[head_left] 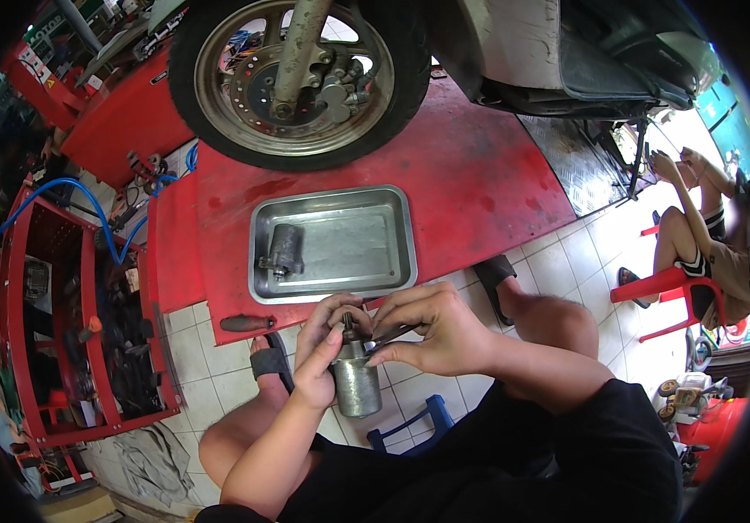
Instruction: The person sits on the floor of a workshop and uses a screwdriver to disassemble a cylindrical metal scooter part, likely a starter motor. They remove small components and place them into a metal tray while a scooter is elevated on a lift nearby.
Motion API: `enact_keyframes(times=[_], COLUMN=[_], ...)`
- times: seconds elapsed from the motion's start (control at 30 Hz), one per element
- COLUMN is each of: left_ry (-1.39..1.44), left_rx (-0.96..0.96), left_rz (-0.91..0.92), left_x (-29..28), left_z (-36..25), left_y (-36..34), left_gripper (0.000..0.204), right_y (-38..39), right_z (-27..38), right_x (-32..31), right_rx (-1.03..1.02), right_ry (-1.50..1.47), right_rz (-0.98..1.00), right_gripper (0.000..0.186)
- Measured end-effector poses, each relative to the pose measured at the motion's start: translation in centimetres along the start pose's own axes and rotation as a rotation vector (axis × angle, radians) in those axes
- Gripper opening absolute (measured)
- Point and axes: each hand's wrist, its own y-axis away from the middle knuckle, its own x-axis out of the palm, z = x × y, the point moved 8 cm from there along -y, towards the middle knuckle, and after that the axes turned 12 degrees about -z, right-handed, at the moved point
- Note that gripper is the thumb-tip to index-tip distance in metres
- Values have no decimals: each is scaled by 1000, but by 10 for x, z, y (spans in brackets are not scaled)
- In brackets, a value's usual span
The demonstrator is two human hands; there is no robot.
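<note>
My left hand (323, 349) grips a grey metal cylinder (357, 388), a small motor housing with a shaft sticking up at its top, held upright in front of my knees. My right hand (432, 336) pinches a thin metal tool (390, 336) whose tip rests at the top of the cylinder. Just beyond my hands a shallow steel tray (366, 248) lies on the red lift platform (471, 174). A dark metal motor part (283, 251) sits at the tray's left end.
A scooter's front wheel (301, 78) with brake disc stands on the platform behind the tray. A red tool cart (87, 331) full of parts is at my left. A person sits on a red plastic chair (667, 292) at right. A screwdriver handle (247, 323) lies near my left foot.
</note>
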Motion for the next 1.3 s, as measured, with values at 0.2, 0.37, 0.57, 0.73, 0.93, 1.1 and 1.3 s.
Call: enact_keyframes(times=[0.2, 0.37, 0.57, 0.73, 0.93, 1.1, 1.3], left_ry=[-16, 17, -74, -125, -107, -24, -53], left_rx=[18, -4, 38, 6, 48, 68, -34], left_rz=[-5, -29, -1, -122, -147, -56, -128], left_x=[-2, -1, -3, -9, -26, -31, -44], left_z=[-1, -4, -1, 4, 19, 32, 41], left_y=[1, 3, 1, 4, -4, -5, -1], left_gripper=[65, 62, 62, 60, 56, 49, 48], right_y=[1, 1, 1, 10, -1, 7, 8], right_z=[4, 6, 10, 3, -17, -16, -10], right_x=[0, 0, -3, -8, -3, 0, 0], right_rx=[35, 11, 20, -83, -92, -173, -195], right_ry=[60, 54, 151, 229, 5, 90, 205], right_rz=[-17, -60, -14, -104, -114, -120, -49], right_gripper=[27, 29, 32, 33, 39, 39, 35])
